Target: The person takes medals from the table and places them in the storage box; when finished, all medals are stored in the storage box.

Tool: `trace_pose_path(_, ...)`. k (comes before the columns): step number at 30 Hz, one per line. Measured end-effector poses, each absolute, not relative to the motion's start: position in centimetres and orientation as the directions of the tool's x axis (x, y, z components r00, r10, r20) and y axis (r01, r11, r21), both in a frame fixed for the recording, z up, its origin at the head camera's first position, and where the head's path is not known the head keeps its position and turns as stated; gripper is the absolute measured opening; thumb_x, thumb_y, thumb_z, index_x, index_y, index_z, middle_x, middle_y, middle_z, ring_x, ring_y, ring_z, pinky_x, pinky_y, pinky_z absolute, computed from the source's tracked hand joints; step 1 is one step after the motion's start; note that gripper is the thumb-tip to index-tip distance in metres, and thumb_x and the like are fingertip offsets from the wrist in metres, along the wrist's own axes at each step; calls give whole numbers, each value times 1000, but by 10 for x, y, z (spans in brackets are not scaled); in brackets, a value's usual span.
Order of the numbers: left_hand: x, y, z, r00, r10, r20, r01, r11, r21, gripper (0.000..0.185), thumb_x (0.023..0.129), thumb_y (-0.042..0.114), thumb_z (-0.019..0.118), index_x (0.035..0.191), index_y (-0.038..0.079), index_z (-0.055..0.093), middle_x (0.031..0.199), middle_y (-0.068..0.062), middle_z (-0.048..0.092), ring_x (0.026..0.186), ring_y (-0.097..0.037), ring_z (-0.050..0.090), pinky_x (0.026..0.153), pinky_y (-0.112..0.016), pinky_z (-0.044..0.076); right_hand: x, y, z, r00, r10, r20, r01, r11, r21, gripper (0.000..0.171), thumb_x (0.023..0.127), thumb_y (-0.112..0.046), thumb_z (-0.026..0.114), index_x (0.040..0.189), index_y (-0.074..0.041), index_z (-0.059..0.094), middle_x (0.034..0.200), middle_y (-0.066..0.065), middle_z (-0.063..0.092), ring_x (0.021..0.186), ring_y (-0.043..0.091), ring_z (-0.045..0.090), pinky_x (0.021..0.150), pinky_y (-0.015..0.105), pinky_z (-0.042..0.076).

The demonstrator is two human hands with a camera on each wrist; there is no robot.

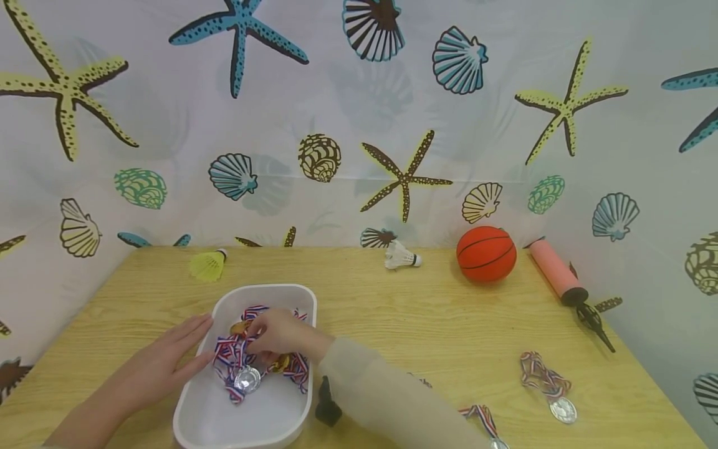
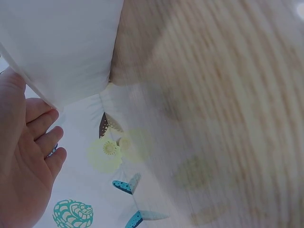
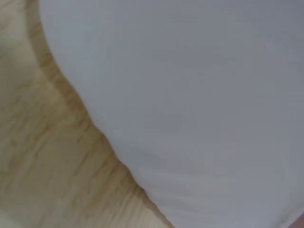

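A white bin (image 1: 247, 430) holds several medals on red, white and blue striped ribbons. My right hand (image 1: 283, 332) reaches into it from the right, fingers bent down and pinching a medal's ribbon near the silver medal (image 1: 247, 378). Gold medals (image 1: 280, 362) lie beside and under that hand. On the bin's left rim rests my left hand (image 1: 168, 355), its fingers extended along the edge. The left wrist view shows the same hand (image 2: 31, 147) against the bin's outer wall (image 2: 66, 42). In the right wrist view the bin's wall (image 3: 180, 114) fills most of the picture, and the fingers are hidden.
Silver medals (image 1: 563, 410) with ribbons lie on the wooden table (image 1: 392, 324) at the right. Along the back are a yellow shuttlecock (image 1: 208, 265), a white shuttlecock (image 1: 401, 256), a red basketball (image 1: 486, 254) and a pink hand pump (image 1: 558, 271). A black object (image 1: 328, 405) sits beside the bin.
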State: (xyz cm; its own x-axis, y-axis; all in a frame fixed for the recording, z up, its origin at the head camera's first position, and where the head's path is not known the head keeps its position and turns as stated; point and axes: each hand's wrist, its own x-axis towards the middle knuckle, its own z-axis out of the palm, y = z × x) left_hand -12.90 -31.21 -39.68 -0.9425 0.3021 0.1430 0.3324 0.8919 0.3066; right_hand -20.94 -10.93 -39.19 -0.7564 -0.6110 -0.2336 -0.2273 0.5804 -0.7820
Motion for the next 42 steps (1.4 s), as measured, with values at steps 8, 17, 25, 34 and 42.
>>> trace_pose_path(8, -130, -312, -397, -941, 306, 147, 337, 890, 307, 64, 92, 39, 55, 136, -4, 40, 138, -27, 35, 123, -47, 32, 95, -61, 30, -212, -91, -375, -691, -700, -180, -308, 510, -803, 25, 86, -11, 65, 110, -3, 63, 67, 2, 60, 53, 11, 59, 52, 21, 52)
trace_pose_path(17, -130, -311, -397, -950, 289, 116, 311, 901, 303, 66, 91, 41, 54, 137, -4, 39, 139, -26, 34, 124, -46, 31, 96, -61, 29, -201, -37, -323, -606, -792, -78, -331, 340, -880, 22, 87, -10, 64, 108, -5, 62, 78, 5, 65, 63, 16, 63, 59, 26, 55)
trace_pose_path(25, -130, -312, -397, -948, 293, 128, 318, 899, 301, 65, 92, 40, 54, 136, -5, 39, 139, -27, 34, 124, -47, 32, 96, -61, 29, -187, 19, -297, -597, -802, 34, -305, 187, -934, 22, 87, -3, 61, 109, 0, 60, 79, 11, 62, 69, 26, 61, 62, 34, 55)
trace_pose_path(34, -130, -311, -399, -944, 299, 141, 329, 893, 307, 64, 91, 39, 55, 136, -5, 40, 139, -26, 35, 124, -47, 32, 95, -61, 30, -174, 86, -302, -641, -766, 42, -311, 209, -927, 24, 88, -2, 60, 111, 4, 57, 80, 7, 60, 70, 21, 62, 64, 38, 55)
trace_pose_path(42, -131, -310, -398, -943, 300, 141, 329, 897, 295, 64, 91, 39, 55, 135, -6, 40, 138, -27, 35, 124, -47, 32, 95, -61, 30, -174, 155, -336, -650, -760, -3, -303, 263, -916, 27, 87, -2, 60, 113, 3, 57, 84, 6, 60, 71, 24, 61, 61, 40, 55)
